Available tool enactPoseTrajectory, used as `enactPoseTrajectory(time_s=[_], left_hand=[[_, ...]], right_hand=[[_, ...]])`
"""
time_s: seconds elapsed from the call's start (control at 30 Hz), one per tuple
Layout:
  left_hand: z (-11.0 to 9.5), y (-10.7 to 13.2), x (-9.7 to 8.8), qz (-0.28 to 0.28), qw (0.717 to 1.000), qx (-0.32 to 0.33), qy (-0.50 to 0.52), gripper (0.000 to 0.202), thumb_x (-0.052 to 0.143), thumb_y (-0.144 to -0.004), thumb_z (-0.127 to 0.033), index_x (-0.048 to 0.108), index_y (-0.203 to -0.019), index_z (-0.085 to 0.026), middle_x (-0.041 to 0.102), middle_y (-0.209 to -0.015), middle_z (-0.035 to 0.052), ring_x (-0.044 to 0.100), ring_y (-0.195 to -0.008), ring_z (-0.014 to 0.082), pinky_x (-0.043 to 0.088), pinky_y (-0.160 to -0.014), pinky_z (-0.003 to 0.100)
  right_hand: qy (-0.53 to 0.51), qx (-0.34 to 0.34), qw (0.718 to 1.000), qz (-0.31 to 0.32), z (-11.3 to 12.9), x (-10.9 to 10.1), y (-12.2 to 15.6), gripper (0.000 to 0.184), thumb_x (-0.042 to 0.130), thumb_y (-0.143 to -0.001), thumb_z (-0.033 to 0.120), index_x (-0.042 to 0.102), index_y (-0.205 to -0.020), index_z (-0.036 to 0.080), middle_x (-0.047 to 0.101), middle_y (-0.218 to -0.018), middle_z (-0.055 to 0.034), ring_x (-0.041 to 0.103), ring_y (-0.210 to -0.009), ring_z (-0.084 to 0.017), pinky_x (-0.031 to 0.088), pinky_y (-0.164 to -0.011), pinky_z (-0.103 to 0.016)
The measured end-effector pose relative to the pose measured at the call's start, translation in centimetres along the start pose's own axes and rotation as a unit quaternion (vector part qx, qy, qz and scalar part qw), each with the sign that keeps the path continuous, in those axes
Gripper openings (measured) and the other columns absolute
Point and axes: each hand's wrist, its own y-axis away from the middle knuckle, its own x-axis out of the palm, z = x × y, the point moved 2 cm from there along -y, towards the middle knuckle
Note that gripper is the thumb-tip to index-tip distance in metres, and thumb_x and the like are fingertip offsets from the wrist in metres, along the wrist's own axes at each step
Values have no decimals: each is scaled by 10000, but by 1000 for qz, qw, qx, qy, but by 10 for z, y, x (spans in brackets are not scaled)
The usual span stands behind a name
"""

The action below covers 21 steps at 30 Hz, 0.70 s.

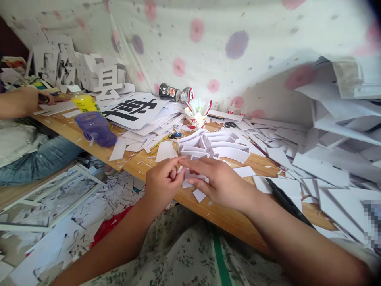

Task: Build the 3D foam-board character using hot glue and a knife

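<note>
Frame (218,151) at 12 o'clock looks part-built; strips (293,137) at 2 lie loose. Left hand (164,179) curled, hold unclear; right hand (218,180) half-open round white piece (191,174).

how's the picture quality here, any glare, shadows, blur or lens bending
In the head view: soft light with no strong glare; a broad shadow dulls the right side of the flowered sheet; the stacked white pieces at far right look smeared; the wide lens stretches the right forearm toward the corner; the left hand and right hand look reasonably clear.
</note>
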Motion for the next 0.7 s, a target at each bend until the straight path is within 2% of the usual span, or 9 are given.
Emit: enactPoseTrajectory(time_s=[0.1, 0.17, 0.27, 0.4, 0.47, 0.57, 0.7], left_hand=[[1, -2, 1, 26, 998, -46, 28, 223, 620, -766, -121, 698, -961, -194, 364, -509, -97, 341, -476, 45, 308, -528, 182], [5, 0, 2, 45, 995, -75, 58, 197, 613, -780, -148, 694, -953, -192, 375, -516, -93, 341, -480, 46, 305, -525, 185], [13, 1, 3, 82, 985, -108, 111, 166, 638, -775, -203, 687, -932, -177, 395, -535, -84, 356, -495, 50, 305, -524, 190], [24, -3, -2, 182, 941, -160, 237, 362, 743, -714, -318, 649, -1032, -172, 445, -585, -71, 406, -524, 69, 327, -513, 196], [32, -3, -8, 184, 930, -173, 267, 364, 713, -750, -332, 637, -1072, -180, 474, -624, -57, 423, -542, 74, 340, -518, 196], [46, 2, -15, 155, 941, -183, 240, 270, 654, -794, -291, 646, -1048, -197, 490, -669, -44, 444, -574, 74, 361, -544, 193], [56, 16, -11, 191, 954, -149, 180, 191, 691, -759, -256, 656, -937, -199, 583, -788, -5, 550, -732, 115, 434, -676, 224]], right_hand=[[-125, -3, 992, -16, -12, 8, -20, 254, 536, -911, 177, 664, -1130, 176, 711, -961, -54, 644, -839, -144, 489, -755, -253], [-166, 12, 986, -3, -18, 10, -24, 189, 530, -921, 206, 680, -1028, 165, 706, -907, -38, 629, -798, -128, 474, -726, -235], [-148, 40, 988, 27, -20, 12, -27, 156, 508, -917, 183, 661, -908, 155, 657, -799, -11, 578, -720, -110, 437, -675, -222], [-111, 57, 992, 19, -20, 11, -34, 144, 528, -879, 171, 608, -760, 157, 556, -672, 29, 483, -617, -85, 367, -588, -200], [-114, 66, 991, 5, -22, 10, -36, 118, 554, -846, 164, 593, -735, 159, 530, -642, 41, 462, -591, -77, 352, -567, -192], [-102, 94, 990, 4, -26, 8, -36, 80, 586, -793, 138, 585, -715, 159, 520, -613, 53, 453, -559, -69, 349, -550, -183], [-85, 119, 989, 31, -27, 11, -34, 66, 575, -753, 103, 599, -719, 153, 556, -618, 48, 479, -549, -68, 354, -546, -179]])
